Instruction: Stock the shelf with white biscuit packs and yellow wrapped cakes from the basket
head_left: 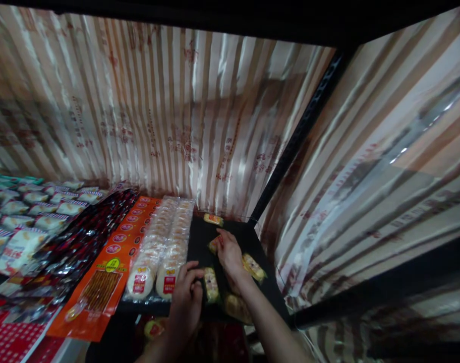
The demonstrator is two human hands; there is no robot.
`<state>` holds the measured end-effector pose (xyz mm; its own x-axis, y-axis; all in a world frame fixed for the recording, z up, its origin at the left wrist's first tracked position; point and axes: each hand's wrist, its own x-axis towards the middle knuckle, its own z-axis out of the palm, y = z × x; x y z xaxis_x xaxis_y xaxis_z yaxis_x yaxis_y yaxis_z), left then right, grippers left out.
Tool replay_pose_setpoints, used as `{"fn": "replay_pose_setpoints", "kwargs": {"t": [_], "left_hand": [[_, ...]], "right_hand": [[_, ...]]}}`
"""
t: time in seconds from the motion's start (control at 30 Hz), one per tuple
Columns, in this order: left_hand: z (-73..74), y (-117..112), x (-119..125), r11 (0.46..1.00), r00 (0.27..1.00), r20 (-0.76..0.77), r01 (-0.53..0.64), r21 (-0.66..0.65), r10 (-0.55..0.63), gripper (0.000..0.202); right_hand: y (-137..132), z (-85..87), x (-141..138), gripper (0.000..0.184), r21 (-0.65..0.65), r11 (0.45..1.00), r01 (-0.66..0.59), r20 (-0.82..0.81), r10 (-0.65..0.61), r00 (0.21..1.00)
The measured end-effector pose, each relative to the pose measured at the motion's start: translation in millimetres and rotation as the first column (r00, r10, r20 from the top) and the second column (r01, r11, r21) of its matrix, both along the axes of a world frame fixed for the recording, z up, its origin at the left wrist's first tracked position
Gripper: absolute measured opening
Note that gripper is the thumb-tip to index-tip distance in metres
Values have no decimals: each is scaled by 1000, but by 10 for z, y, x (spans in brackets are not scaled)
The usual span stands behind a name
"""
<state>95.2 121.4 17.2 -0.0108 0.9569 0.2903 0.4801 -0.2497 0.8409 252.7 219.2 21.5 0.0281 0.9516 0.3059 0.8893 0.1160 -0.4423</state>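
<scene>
My right hand (230,253) reaches over the black shelf with its fingers closed on a small yellow-and-red snack packet (214,245). My left hand (187,295) is lower and to the left, its fingers loosely bent and apart. Its fingertips are at the left edge of another yellow snack packet (211,285); whether they touch it I cannot tell. To the right of my right wrist lies a third such packet (254,267), tilted. One more small packet (213,219) sits at the back of the shelf. Partly behind my right forearm is a dim yellowish packet (237,307).
Two rows of round white cakes in clear wrap (162,252) line the shelf's left side. Beyond them are an orange snack strip (112,262), dark shiny packets (78,242) and several white bags (37,209). A black post (298,136) rises at the back right corner, before striped plastic sheeting (169,116).
</scene>
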Motion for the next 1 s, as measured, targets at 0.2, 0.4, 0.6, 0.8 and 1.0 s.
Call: {"fn": "replay_pose_setpoints", "kwargs": {"t": [0.2,0.4,0.6,0.8,1.0], "left_hand": [[-9,497,356,977,997,22,74,-202,-71,36],[312,1059,458,946,956,-256,55,-320,-143,37],[407,1467,608,895,923,-371,-75,-439,-104,45],[231,1677,757,838,961,-269,-98,-537,-60,53],[37,1773,814,846,983,-155,-161,-508,95,35]], "right_hand": [[786,104,190,49,-211,977,30,251,24,968],[1178,24,238,46,-315,949,19,360,101,928],[1236,-25,326,27,-308,949,-75,376,194,906],[1243,-123,335,26,-290,932,-219,152,271,951],[1362,-297,280,16,-163,944,-287,-108,272,956]]}}
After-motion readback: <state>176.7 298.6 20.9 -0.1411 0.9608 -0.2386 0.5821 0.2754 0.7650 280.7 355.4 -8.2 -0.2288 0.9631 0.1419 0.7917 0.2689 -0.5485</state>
